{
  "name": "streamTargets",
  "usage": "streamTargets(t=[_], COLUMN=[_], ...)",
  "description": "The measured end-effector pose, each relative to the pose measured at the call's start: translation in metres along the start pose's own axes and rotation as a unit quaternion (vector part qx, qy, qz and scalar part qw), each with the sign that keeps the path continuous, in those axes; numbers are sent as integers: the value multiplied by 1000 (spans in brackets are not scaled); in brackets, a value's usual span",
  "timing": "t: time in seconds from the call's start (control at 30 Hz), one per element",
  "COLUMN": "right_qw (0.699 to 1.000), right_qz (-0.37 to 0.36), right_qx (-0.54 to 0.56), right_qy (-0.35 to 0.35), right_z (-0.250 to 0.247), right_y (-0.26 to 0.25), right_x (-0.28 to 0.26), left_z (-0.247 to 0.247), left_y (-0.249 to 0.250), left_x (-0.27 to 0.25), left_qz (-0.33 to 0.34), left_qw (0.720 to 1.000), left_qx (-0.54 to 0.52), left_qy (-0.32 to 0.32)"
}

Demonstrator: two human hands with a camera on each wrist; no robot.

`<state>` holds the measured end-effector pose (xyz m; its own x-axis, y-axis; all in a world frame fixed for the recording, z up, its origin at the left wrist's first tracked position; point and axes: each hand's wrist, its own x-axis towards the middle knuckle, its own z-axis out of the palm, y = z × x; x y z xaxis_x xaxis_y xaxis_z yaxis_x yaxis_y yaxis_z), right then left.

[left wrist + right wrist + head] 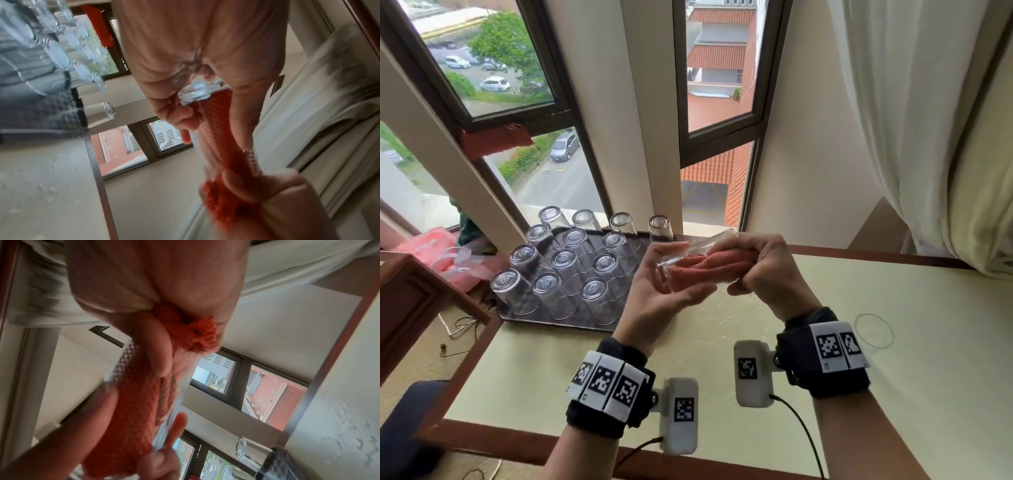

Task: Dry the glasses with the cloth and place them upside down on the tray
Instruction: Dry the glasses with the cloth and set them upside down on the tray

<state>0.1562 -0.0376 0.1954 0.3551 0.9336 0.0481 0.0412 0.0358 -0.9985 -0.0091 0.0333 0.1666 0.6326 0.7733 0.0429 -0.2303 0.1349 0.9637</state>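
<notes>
My left hand (654, 291) cradles a clear, smooth glass (698, 255) lying sideways at centre frame, fingers curled around it; my right hand (763, 270) grips the ribbed orange knit cloth (709, 265) stuffed inside. Beyond, left of centre, the dark patterned tray (635, 248) on the pale counter (893, 394) carries inverted glasses (566, 262) in rows.

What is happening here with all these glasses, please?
A person is drying a glass. The left hand holds it on its side above the table, while the right hand pushes an orange cloth into it. Many glasses already stand upside down on the dark tray to the left. Another glass waits near the right wrist.
</notes>
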Motion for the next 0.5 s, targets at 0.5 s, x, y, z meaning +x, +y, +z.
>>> streamTargets(t=[0.5], right_qw=[986], right_qz=[-53], right_qx=[-114], right_qy=[111], right_z=[-45], right_y=[2], right_x=[-32], left_z=[41], left_y=[-7], left_x=[11], left_qz=[-99], left_qw=[995], left_qx=[18], left_qy=[-15])
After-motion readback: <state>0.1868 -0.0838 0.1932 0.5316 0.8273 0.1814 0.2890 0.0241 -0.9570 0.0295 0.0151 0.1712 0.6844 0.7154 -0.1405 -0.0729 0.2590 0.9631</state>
